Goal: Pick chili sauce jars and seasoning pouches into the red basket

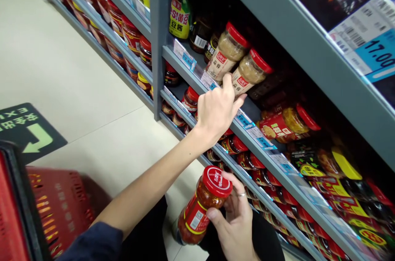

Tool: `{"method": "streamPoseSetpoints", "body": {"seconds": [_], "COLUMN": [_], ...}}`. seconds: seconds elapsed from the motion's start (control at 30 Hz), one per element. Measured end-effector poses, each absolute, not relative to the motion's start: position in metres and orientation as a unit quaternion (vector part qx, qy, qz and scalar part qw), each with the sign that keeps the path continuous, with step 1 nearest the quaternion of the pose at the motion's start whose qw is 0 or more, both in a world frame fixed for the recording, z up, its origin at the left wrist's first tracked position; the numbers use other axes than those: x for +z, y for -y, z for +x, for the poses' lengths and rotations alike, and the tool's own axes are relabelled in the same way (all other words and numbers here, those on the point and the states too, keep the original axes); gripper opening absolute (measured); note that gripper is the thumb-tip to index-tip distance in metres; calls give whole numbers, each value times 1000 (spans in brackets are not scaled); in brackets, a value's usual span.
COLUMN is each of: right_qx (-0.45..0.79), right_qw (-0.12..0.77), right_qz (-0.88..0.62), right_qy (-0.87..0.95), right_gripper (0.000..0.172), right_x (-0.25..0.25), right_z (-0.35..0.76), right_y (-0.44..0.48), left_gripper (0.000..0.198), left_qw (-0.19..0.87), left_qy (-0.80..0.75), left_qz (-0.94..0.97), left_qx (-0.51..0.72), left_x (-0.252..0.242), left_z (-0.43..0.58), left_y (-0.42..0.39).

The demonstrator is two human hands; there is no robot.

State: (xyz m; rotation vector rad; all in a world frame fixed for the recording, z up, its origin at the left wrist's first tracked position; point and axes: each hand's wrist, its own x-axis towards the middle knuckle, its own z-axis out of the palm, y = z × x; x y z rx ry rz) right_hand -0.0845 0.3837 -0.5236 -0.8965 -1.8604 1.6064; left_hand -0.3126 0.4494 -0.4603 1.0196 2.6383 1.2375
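Observation:
My left hand [216, 110] reaches to the shelf, its index finger and thumb closed around the lower part of a jar of pale minced garlic [252, 71] with a red lid. A matching garlic jar [227, 52] stands right beside it. Lower down and close to my body, my right hand [233, 215] grips a glass jar of red chili sauce [197, 209] with a red lid and a red-and-yellow label. The thumb presses its side and a ringed finger is near the lid. The other fingers are partly hidden behind the jar.
A grey shelf unit [158, 43] with price tags holds rows of sauce jars. Jars with red lids [290, 123] stand to the right. A red shopping basket [61, 207] is at lower left, near a green exit sign [31, 131] on the pale floor.

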Motion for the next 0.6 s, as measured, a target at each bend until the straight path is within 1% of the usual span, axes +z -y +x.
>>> {"method": "streamPoseSetpoints", "body": {"seconds": [0.2,0.4,0.6], "right_qx": [599,592,592], "right_qw": [273,278,279], "right_qz": [-325,-319,-320], "right_qy": [679,686,685], "right_gripper": [61,62,62], "right_x": [-521,-521,-520], "right_z": [-85,-81,-80], "right_y": [-383,-382,-383], "left_gripper": [58,52,54], "left_qw": [26,-3,-24], "left_qy": [-854,-861,-848], "left_qz": [323,322,365], "left_qx": [406,394,382], "left_x": [-458,-459,-459], "left_z": [-311,-311,-296], "left_y": [-451,-454,-458]}}
